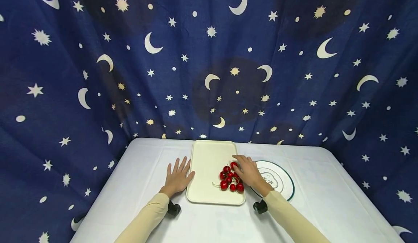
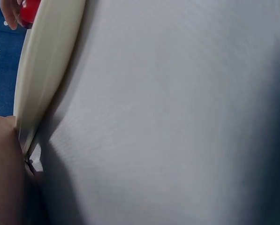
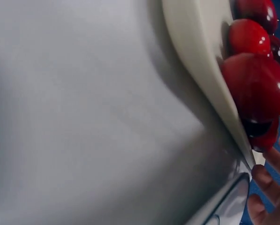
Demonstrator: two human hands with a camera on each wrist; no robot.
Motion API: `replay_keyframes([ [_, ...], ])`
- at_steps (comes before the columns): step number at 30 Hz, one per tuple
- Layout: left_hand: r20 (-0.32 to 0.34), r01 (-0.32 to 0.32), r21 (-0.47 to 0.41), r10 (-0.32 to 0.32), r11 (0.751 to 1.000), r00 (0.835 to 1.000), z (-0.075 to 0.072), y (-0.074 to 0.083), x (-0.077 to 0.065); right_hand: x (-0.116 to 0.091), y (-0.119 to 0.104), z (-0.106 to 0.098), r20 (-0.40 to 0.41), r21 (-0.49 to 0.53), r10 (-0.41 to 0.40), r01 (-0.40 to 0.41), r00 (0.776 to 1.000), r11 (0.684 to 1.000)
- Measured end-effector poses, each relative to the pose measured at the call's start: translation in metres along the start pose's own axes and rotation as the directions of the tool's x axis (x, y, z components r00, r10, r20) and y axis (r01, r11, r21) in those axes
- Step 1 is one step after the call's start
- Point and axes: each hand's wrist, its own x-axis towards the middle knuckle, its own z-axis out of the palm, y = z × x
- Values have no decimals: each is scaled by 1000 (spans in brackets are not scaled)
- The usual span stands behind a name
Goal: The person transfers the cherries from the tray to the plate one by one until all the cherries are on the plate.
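My left hand (image 1: 177, 177) lies with fingers spread on the white cloth, its thumb at the left rim of a cream rectangular tray (image 1: 209, 156). Several red cherries (image 1: 228, 180) are bunched on the tray's right half, some with stems. Over the tray's right rim reaches my right hand (image 1: 249, 170), its forefinger and thumb apart around the farthest cherry (image 1: 233, 165). Whether they touch that cherry is unclear. The right wrist view has glossy cherries (image 3: 256, 86) at the rim, with loosely bent fingers (image 3: 270, 185) beside them.
A white plate (image 1: 285, 183) with a dark green rim stands right of the tray, partly under my right hand and forearm. White cloth covers the table (image 1: 326, 199). A blue curtain (image 1: 183, 83) with moons and stars hangs behind and at both sides.
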Motion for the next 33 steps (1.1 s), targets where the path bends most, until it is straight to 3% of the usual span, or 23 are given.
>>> replay_keyframes([
  [8,3,5,-4,-5,1000,1000,-2,2,-2,3,-5,1,95,-30,52,-49,994,998],
  [15,-25,7,4,-7,1000,1000,5,1,0,7,-6,1,102,-65,73,-67,992,996],
  [21,-11,7,4,-7,1000,1000,6,1,0,8,-5,2,75,-75,91,-86,993,994],
  [33,-26,14,27,-13,1000,1000,7,-1,3,10,-2,8,55,-96,68,-63,996,993],
])
